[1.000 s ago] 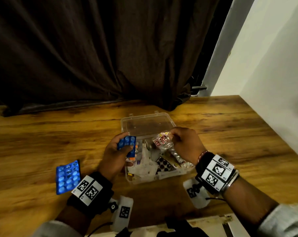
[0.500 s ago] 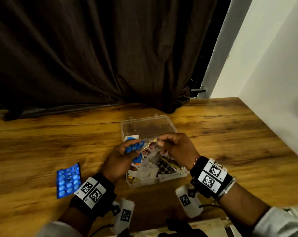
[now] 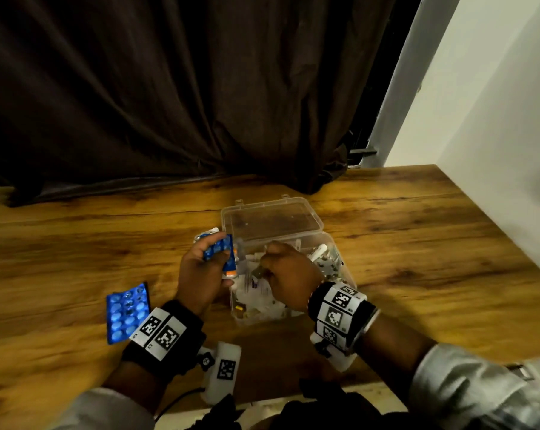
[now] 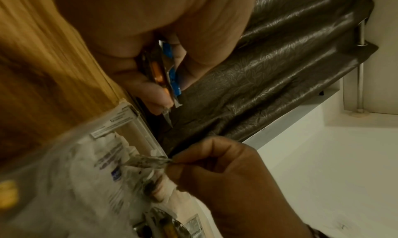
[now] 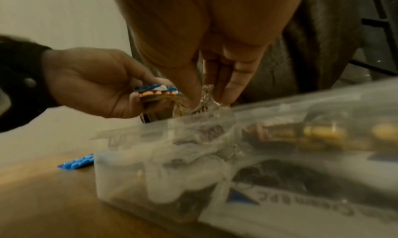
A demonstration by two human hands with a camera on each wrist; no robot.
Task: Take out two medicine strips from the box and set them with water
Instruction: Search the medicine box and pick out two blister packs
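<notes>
A clear plastic box (image 3: 344,268) full of medicine strips and packets stands open on the wooden table, its lid (image 3: 271,217) laid back. My left hand (image 3: 200,271) grips a small stack of strips at the box's left rim, a blue strip (image 3: 218,248) on top and an orange one (image 5: 158,93) under it. My right hand (image 3: 288,274) reaches into the box and pinches a silver foil strip (image 5: 206,96) between thumb and fingers. Another blue strip (image 3: 127,311) lies flat on the table to the left. No water is in view.
A dark curtain (image 3: 185,88) hangs along the table's far edge. A white wall (image 3: 495,119) borders the table on the right. Bare wood (image 3: 60,259) stretches to the left of the box, and more (image 3: 433,243) to its right.
My right hand, which held a red and silver strip up beside the left hand's stack, has dropped into the box and now pinches a foil strip there. The left hand keeps its stack.
</notes>
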